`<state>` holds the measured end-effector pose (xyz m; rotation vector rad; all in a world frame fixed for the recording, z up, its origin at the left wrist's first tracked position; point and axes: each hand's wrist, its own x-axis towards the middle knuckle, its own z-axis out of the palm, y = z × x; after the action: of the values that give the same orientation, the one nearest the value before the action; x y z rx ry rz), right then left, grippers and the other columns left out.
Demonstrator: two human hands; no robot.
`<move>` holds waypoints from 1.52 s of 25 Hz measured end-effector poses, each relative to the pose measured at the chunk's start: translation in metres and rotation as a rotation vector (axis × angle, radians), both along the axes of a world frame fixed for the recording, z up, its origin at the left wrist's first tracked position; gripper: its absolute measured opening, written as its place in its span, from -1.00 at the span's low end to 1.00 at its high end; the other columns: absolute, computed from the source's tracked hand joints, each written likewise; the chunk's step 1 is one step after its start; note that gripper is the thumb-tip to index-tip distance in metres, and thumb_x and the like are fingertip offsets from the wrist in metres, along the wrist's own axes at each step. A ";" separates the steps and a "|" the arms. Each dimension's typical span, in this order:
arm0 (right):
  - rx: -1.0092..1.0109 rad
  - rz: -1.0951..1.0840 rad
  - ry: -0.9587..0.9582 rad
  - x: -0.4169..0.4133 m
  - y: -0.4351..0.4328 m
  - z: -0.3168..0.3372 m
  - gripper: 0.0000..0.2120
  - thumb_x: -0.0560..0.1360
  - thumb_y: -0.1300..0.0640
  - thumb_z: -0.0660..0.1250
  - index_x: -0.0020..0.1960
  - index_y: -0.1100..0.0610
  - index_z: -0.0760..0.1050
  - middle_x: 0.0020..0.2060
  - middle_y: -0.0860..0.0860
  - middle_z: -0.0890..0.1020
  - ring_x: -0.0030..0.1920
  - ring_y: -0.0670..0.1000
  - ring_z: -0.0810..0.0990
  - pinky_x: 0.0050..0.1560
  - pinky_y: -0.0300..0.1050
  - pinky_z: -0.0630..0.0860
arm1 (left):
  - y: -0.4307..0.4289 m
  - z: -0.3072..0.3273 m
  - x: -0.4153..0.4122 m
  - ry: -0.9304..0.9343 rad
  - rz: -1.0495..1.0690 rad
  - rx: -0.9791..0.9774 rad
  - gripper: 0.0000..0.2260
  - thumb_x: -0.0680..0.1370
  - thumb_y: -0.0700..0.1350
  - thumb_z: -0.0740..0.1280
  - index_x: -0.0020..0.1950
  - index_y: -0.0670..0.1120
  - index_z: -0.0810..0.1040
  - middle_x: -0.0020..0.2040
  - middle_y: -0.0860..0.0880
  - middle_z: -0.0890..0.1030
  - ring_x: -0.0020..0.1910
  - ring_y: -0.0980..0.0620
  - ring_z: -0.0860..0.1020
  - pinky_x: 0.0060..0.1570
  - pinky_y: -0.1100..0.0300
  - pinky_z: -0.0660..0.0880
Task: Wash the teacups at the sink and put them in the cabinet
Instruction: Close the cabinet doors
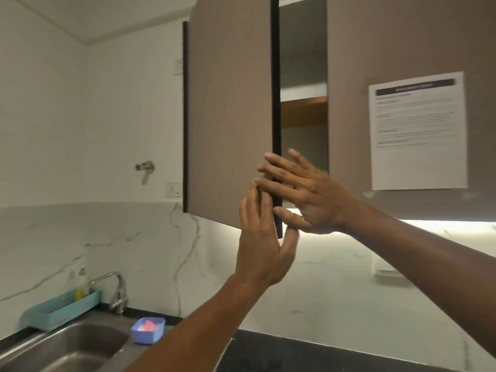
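- One printed sheet is stuck to the shut cabinet front on the right. It has a dark header bar and several blocks of text, all too blurred to read.
- No other label in the head view is legible. The yellow-green bottle standing in the pale blue tray shows no wording that can be made out.
- The cabinet hangs on the wall above the counter, with its left door swung partly outward. The gap shows a shelf and grey inner walls.
- The right hand reaches in from the right and lies across the door's dark free edge. Its fingers are nearly straight over the front face, and its thumb touches the edge lower down.
- The left hand is raised just below it, flat against the door's lower corner. Its fingers are straight on the front face, and its thumb is spread to the other side of the edge.
- The two hands touch where the left fingertips meet the right hand's lowest fingers.
- The steel sink sits at lower left, well below both hands, with a chrome faucet behind it.
- A small blue tub holding something pink stands on the dark countertop, just right of the sink.
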<state>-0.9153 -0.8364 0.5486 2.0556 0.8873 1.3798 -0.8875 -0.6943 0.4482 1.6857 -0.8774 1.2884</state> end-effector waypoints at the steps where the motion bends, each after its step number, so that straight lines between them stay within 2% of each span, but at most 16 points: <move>1: 0.025 -0.066 0.030 0.002 -0.022 -0.003 -0.40 0.66 -0.20 -0.06 0.59 0.08 0.22 0.58 0.09 0.23 0.63 0.10 0.03 0.61 0.20 -0.02 | -0.016 -0.002 0.009 0.007 0.010 0.060 -0.33 0.61 0.22 0.17 0.65 0.04 0.06 0.65 0.04 0.10 0.61 0.04 0.13 0.52 0.03 0.24; 3: 0.078 -0.170 0.102 0.008 -0.056 -0.006 -0.38 0.66 -0.25 -0.09 0.62 0.03 0.11 0.61 0.03 0.13 0.63 0.01 -0.07 0.62 0.12 -0.11 | -0.043 -0.002 0.029 0.031 0.035 0.174 -0.24 0.61 0.27 0.17 0.68 0.00 -0.06 0.67 0.07 -0.07 0.65 0.02 -0.07 0.57 -0.04 0.15; 7: 0.151 -0.311 0.218 0.029 -0.104 -0.003 -0.32 0.61 -0.33 -0.17 0.63 -0.02 -0.03 0.63 -0.04 -0.01 0.62 -0.04 -0.20 0.60 0.02 -0.24 | -0.089 0.001 0.065 0.090 0.151 0.386 -0.10 0.58 0.37 0.13 0.63 -0.03 -0.34 0.61 0.07 -0.40 0.57 0.07 -0.42 0.57 0.03 -0.15; 10: 0.172 -0.399 0.261 0.051 -0.133 -0.002 -0.25 0.54 -0.37 -0.28 0.63 -0.03 -0.12 0.63 -0.05 -0.10 0.61 -0.03 -0.25 0.61 0.09 -0.23 | -0.119 0.007 0.088 0.106 0.206 0.506 -0.07 0.58 0.40 0.11 0.60 -0.05 -0.42 0.58 0.02 -0.48 0.51 0.06 -0.53 0.54 0.05 -0.29; 12: 0.194 -0.435 0.278 0.068 -0.149 -0.003 -0.29 0.59 -0.34 -0.21 0.64 -0.02 -0.15 0.63 -0.04 -0.12 0.61 -0.03 -0.26 0.61 0.11 -0.22 | -0.136 0.013 0.106 0.145 0.232 0.562 -0.06 0.57 0.41 0.09 0.60 -0.06 -0.43 0.58 0.00 -0.49 0.51 0.02 -0.54 0.57 0.00 -0.29; 14: 0.220 -0.457 0.286 0.086 -0.160 -0.006 -0.33 0.65 -0.28 -0.11 0.64 -0.01 -0.17 0.63 -0.03 -0.14 0.61 -0.02 -0.27 0.61 0.11 -0.23 | -0.150 0.015 0.123 0.176 0.269 0.601 -0.05 0.56 0.42 0.08 0.60 -0.08 -0.41 0.59 -0.03 -0.47 0.53 -0.04 -0.51 0.59 -0.07 -0.25; 18: 0.269 -0.444 0.283 0.113 -0.172 -0.013 -0.34 0.66 -0.23 -0.08 0.65 0.03 -0.14 0.64 -0.01 -0.09 0.62 -0.01 -0.23 0.60 0.12 -0.23 | -0.167 0.019 0.143 0.206 0.313 0.659 -0.04 0.57 0.40 0.12 0.60 -0.12 -0.40 0.59 -0.09 -0.44 0.55 -0.11 -0.48 0.59 -0.10 -0.23; 24: 0.289 -0.438 0.274 0.134 -0.180 -0.020 -0.33 0.65 -0.20 -0.08 0.65 0.09 -0.14 0.64 0.03 -0.07 0.63 0.01 -0.20 0.60 0.17 -0.24 | -0.177 0.018 0.172 0.235 0.332 0.680 -0.02 0.54 0.40 0.15 0.61 -0.08 -0.39 0.61 -0.04 -0.41 0.57 -0.06 -0.44 0.61 -0.12 -0.12; 29: 0.350 -0.378 0.245 0.144 -0.184 -0.028 -0.32 0.64 -0.20 -0.08 0.66 0.09 -0.11 0.64 0.03 -0.05 0.63 0.01 -0.19 0.60 0.17 -0.21 | -0.178 0.019 0.181 0.221 0.369 0.703 0.00 0.45 0.44 0.03 0.62 -0.09 -0.36 0.63 -0.04 -0.38 0.59 -0.05 -0.40 0.60 -0.13 -0.04; 31: 0.385 -0.351 0.251 0.148 -0.181 -0.032 -0.33 0.65 -0.21 -0.10 0.65 0.08 -0.11 0.64 0.03 -0.05 0.63 0.01 -0.18 0.60 0.17 -0.22 | -0.173 0.023 0.178 0.230 0.376 0.715 -0.01 0.45 0.43 0.06 0.63 -0.07 -0.33 0.64 -0.02 -0.34 0.61 -0.03 -0.35 0.60 -0.14 -0.02; 33: 0.432 -0.327 0.263 0.151 -0.177 -0.039 -0.34 0.65 -0.20 -0.10 0.65 0.09 -0.06 0.64 0.03 -0.02 0.63 0.02 -0.14 0.60 0.17 -0.21 | -0.165 0.025 0.174 0.241 0.389 0.742 -0.07 0.51 0.36 0.15 0.65 -0.04 -0.27 0.66 0.00 -0.28 0.63 -0.03 -0.26 0.61 -0.12 -0.04; 35: 0.461 -0.298 0.272 0.152 -0.171 -0.052 -0.35 0.62 -0.17 -0.05 0.62 0.13 0.10 0.62 0.06 0.11 0.63 0.05 -0.03 0.60 0.19 -0.14 | -0.152 0.019 0.165 0.177 0.393 0.757 -0.15 0.53 0.28 0.19 0.67 -0.03 -0.10 0.68 -0.02 -0.09 0.65 -0.07 -0.05 0.59 -0.12 0.07; 37: 0.446 -0.234 0.260 0.150 -0.158 -0.078 -0.44 0.56 -0.12 0.09 0.45 0.17 0.39 0.49 0.12 0.36 0.57 0.13 0.18 0.57 0.20 0.06 | -0.130 0.002 0.154 0.092 0.405 0.770 -0.26 0.51 0.19 0.24 0.63 -0.08 0.16 0.61 -0.06 0.22 0.54 -0.11 0.26 0.46 -0.10 0.31; 38: 0.437 -0.178 0.248 0.151 -0.148 -0.094 -0.53 0.53 -0.07 0.18 0.31 0.18 0.49 0.41 0.14 0.45 0.50 0.16 0.28 0.53 0.19 0.17 | -0.115 -0.012 0.150 0.110 0.422 0.790 -0.32 0.53 0.13 0.28 0.60 -0.09 0.23 0.57 -0.07 0.30 0.48 -0.11 0.34 0.41 -0.09 0.36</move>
<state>-0.7642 -0.9847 0.4548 2.6090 0.5063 1.3272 -0.7373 -0.8097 0.4366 2.6466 -1.0826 1.1592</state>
